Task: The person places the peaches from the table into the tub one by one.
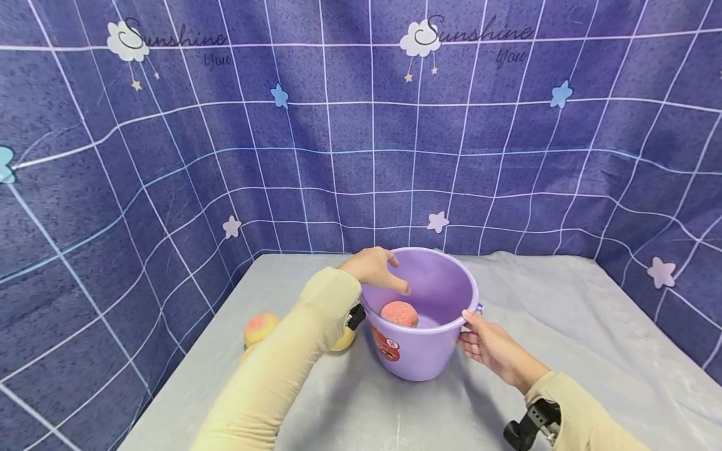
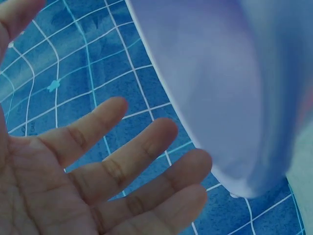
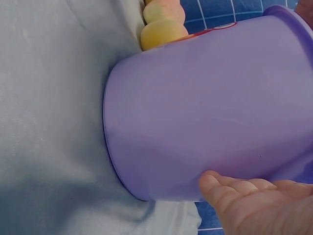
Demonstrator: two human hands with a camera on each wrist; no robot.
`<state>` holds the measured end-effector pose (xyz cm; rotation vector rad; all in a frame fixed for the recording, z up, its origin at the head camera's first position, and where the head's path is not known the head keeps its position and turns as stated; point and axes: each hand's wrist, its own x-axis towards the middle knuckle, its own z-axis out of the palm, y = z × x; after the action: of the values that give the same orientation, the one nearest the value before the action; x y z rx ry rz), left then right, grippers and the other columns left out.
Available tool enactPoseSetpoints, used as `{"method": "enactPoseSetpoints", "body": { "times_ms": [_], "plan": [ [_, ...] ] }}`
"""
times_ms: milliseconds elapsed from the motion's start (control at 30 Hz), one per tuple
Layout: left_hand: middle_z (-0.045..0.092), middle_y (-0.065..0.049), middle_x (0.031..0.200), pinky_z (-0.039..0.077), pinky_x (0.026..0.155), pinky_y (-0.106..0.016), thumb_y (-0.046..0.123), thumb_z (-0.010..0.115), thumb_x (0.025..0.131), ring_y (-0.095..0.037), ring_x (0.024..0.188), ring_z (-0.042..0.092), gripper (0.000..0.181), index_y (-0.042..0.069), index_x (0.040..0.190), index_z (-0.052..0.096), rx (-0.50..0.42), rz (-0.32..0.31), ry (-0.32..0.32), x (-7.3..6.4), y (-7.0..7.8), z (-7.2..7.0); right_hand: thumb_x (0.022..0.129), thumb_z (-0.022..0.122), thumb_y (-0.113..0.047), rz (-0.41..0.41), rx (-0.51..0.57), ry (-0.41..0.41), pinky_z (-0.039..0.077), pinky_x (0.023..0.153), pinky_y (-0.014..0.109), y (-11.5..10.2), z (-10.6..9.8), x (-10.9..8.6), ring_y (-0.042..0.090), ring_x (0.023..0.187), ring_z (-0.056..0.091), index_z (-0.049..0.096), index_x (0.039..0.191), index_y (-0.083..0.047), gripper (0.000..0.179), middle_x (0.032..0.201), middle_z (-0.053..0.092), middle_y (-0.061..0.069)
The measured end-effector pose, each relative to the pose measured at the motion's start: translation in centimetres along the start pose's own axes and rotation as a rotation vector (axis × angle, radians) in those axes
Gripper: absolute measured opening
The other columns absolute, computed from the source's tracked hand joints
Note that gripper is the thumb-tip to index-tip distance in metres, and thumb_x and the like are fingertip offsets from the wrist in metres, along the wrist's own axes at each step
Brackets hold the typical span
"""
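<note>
A purple bucket (image 1: 423, 354) with a red label stands upright on the grey-covered table. Inside it, at the bottom, lies a reddish round fruit-like thing (image 1: 399, 314) with a mottled surface. My left hand (image 1: 373, 268) is over the bucket's left rim, thumb and fingers spread apart, holding nothing; the left wrist view shows its palm and parted fingers (image 2: 146, 142) beside the rim. At the right side of the bucket my right hand (image 1: 489, 344) grips the rim, the thumb on top and the fingers against the outer wall. In the right wrist view those fingers (image 3: 234, 188) touch the wall.
Left of the bucket sit peach-like fruits: a pink-and-yellow one (image 1: 261, 328) and a yellow one (image 1: 343, 339) partly behind my left sleeve. A purple-blue curtain with white grid lines (image 1: 350, 169) hangs behind and along both sides of the table (image 1: 564, 313).
</note>
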<state>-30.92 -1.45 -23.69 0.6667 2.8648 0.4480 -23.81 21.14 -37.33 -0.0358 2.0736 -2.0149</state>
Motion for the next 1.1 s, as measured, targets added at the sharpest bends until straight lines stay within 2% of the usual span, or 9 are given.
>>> {"method": "enactPoseSetpoints", "body": {
  "times_ms": [100,267,533,700,867,1033,1100],
  "plan": [
    [0.054,-0.013,0.134,0.044,0.096,-0.034,0.042,0.075,0.075,-0.024,0.119,0.052,0.065,0.008,0.128,0.059,0.03,-0.008,-0.026,-0.2,-0.4,0.0,0.102,0.027,-0.035,0.0,-0.003,-0.004,0.027,0.107,0.053,0.0,0.0,0.0,0.049,0.131,0.029,0.014,0.138,0.024,0.071,0.138,0.025,0.043],
    [0.054,-0.012,0.134,0.044,0.096,-0.034,0.042,0.075,0.075,-0.023,0.119,0.052,0.065,0.008,0.128,0.059,0.053,-0.016,-0.031,-0.5,-1.1,-0.2,0.102,0.027,-0.035,0.004,-0.009,-0.005,0.028,0.107,0.052,-0.1,-0.1,0.0,0.048,0.131,0.029,0.013,0.139,0.024,0.071,0.139,0.025,0.042],
    [0.06,-0.013,0.124,0.047,0.091,-0.033,0.04,0.074,0.074,-0.022,0.108,0.057,0.063,0.005,0.125,0.06,0.052,-0.01,-0.03,-1.2,-2.9,-0.4,0.102,0.027,-0.035,0.004,0.001,-0.004,0.026,0.107,0.053,-0.1,-0.1,0.1,0.049,0.131,0.027,0.012,0.138,0.025,0.071,0.139,0.023,0.043],
    [0.063,-0.013,0.115,0.051,0.076,-0.032,0.037,0.074,0.074,-0.021,0.089,0.059,0.064,0.002,0.125,0.059,0.008,-0.002,-0.023,-1.6,-4.1,-0.6,0.102,0.026,-0.036,0.003,-0.004,0.005,0.026,0.107,0.052,-0.2,-0.2,0.0,0.048,0.132,0.028,0.012,0.138,0.025,0.072,0.14,0.024,0.043],
    [0.062,-0.015,0.116,0.049,0.074,-0.03,0.034,0.075,0.074,-0.018,0.086,0.056,0.064,-0.001,0.124,0.059,-0.051,-0.004,-0.023,-2.2,-5.3,-0.4,0.103,0.027,-0.035,-0.001,0.001,0.002,0.027,0.106,0.051,-0.2,-0.1,0.0,0.048,0.131,0.029,0.012,0.139,0.024,0.071,0.139,0.024,0.042],
    [0.06,-0.012,0.108,0.043,0.055,-0.026,0.032,0.077,0.072,-0.016,0.067,0.048,0.063,0.002,0.124,0.058,-0.112,-0.069,-0.05,-2.6,-6.2,-0.1,0.103,0.027,-0.035,0.001,-0.002,0.002,0.028,0.106,0.051,-0.1,-0.1,0.0,0.048,0.131,0.03,0.013,0.138,0.024,0.071,0.139,0.026,0.042],
    [0.058,-0.012,0.109,0.043,0.052,-0.026,0.031,0.077,0.072,-0.017,0.065,0.048,0.063,0.002,0.125,0.058,-0.122,-0.095,-0.065,-2.8,-6.5,0.1,0.102,0.027,-0.035,0.001,-0.001,0.0,0.028,0.106,0.051,-0.1,0.0,0.0,0.048,0.131,0.03,0.013,0.138,0.025,0.071,0.139,0.026,0.042]
  ]
}}
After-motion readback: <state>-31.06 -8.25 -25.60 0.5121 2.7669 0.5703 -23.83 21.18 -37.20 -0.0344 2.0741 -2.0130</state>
